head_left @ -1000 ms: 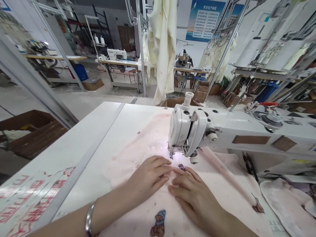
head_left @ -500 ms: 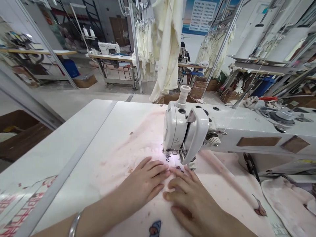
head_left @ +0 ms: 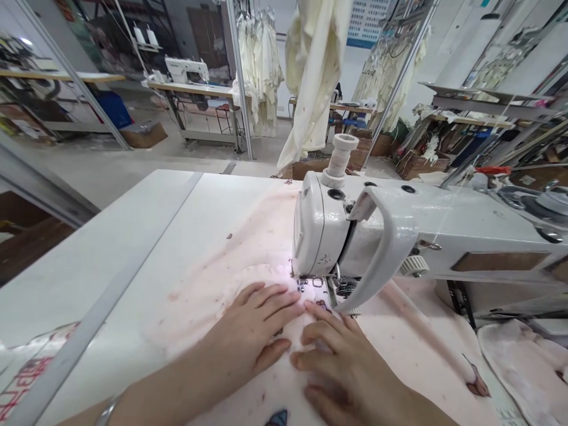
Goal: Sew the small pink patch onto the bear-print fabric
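A pale pink printed fabric (head_left: 248, 248) lies spread over the white table (head_left: 146, 236) and runs under the head of a white sewing machine (head_left: 355, 231). My left hand (head_left: 255, 328) lies flat on the fabric with fingers stretched toward the lit needle area (head_left: 306, 285). My right hand (head_left: 344, 361) rests beside it, fingers spread and pressed on the fabric just in front of the presser foot. The two hands nearly touch at the fingertips. A bracelet (head_left: 106, 411) sits on my left wrist.
More pink cloth pieces (head_left: 523, 367) lie at the right under the machine arm. A thread spool pin (head_left: 339, 160) stands on the machine top. Cream garments (head_left: 310, 77) hang behind the table. Other sewing tables (head_left: 195, 89) and cardboard boxes (head_left: 142, 135) stand on the floor beyond.
The view has moved closer to the machine head. Both hands have kept flat on the fabric, sliding slightly toward the needle.
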Motion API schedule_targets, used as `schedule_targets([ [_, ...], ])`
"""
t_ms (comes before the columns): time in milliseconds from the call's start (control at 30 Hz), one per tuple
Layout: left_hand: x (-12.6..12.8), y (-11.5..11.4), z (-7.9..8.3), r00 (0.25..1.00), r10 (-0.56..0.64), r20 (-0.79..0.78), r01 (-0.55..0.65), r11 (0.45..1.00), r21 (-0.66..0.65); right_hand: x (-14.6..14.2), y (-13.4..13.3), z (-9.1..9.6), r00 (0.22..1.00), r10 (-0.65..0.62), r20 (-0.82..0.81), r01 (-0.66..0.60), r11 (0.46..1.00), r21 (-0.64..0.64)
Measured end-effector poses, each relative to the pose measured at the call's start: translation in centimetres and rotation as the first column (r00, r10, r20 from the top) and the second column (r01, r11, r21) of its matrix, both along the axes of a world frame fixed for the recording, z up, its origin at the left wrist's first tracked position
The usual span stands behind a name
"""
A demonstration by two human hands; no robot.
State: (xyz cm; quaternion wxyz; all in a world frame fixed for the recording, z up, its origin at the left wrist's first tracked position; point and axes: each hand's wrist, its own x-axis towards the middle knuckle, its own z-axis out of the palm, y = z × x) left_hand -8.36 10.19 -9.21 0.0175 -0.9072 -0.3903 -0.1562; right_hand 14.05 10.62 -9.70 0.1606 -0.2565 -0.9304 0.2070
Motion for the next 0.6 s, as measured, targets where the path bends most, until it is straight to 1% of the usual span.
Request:
schedule_targets([
  [67, -0.4, 0.3, 0.0, 1.0, -0.008, -0.004, 0.008, 1.0, 0.019, -0.2, -0.2, -0.3, 1.0, -0.004, -0.007, 0.004, 1.0, 0.027],
  [167, -1.1, 1.0, 0.4, 0.996, -0.07, -0.051, 0.071, 0.997, 0.032, -0.7, -0.5, -0.9, 0.999, -0.015, -0.049, 0.019, 0.997, 0.081],
  [267, -1.6, 1.6, 1.2, 0.983, -0.146, -0.113, 0.146, 0.989, -0.012, -1.2, -0.8, -1.3, 0.995, -0.014, -0.097, 0.024, 0.994, 0.104],
  [367, -1.9, 1.7, 2.0, 0.976, -0.171, -0.134, 0.162, 0.984, -0.072, -1.7, -1.3, -1.0, 0.997, -0.035, -0.076, 0.039, 0.998, 0.055],
  [467, -2.1, 1.7, 2.4, 0.979, -0.165, -0.118, 0.153, 0.983, -0.102, -2.2, -1.9, -0.5, 0.995, -0.095, -0.034, 0.094, 0.995, -0.018],
  [600, -2.3, 1.5, 2.3, 0.983, -0.147, -0.114, 0.134, 0.985, -0.107, -2.4, -2.2, -0.4, 0.994, -0.11, -0.029, 0.109, 0.994, -0.024],
])
